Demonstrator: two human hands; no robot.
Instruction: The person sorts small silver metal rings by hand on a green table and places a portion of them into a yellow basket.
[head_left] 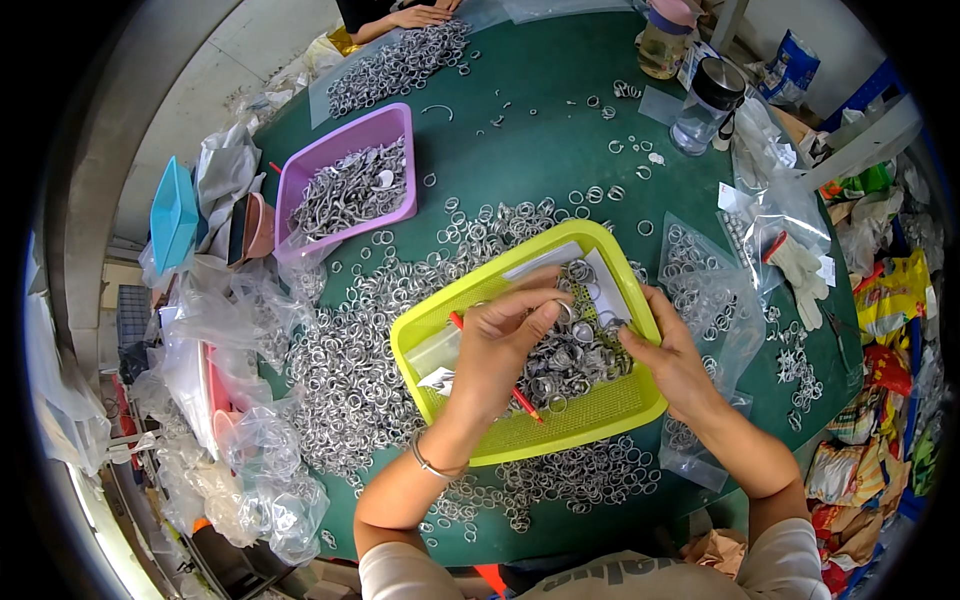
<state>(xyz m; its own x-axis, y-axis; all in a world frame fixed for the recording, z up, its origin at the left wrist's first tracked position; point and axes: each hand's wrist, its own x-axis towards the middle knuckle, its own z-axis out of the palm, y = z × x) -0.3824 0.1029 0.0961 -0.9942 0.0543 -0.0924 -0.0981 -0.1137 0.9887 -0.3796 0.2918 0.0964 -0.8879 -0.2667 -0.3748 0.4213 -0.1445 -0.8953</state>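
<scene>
The left hand [500, 330] has a silver-grey metal ring [566, 312] pinched between thumb and fingers, right above the yellow-green plastic mesh basket [600, 425], and there's a slim red pencil [525, 402] tucked through that same grip! Over on the other side, the right hand [668, 350] is clamped on the basket's right rim, thumb over the edge; whether that thumb also pins a ring, one cannot tell. The hands are apart, but close.

So how far along is it? Inside the basket sits a jumbled pile of mixed rings [570, 365], with white paper slips [437, 380] at the side. By the look of it, the going-through is partway at best. A clear plastic bag [715, 300] to the right already has rings in it, and the purple plastic bin [409, 150] at upper left carries a load of grey metal pieces [350, 195].

But look at what's left: a broad spread of loose silver rings [350, 390] covers the dark green tabletop [550, 150], with another heap [400, 70] at the far edge, near a co-worker's hands [420, 16]. Plenty outside any container!
</scene>
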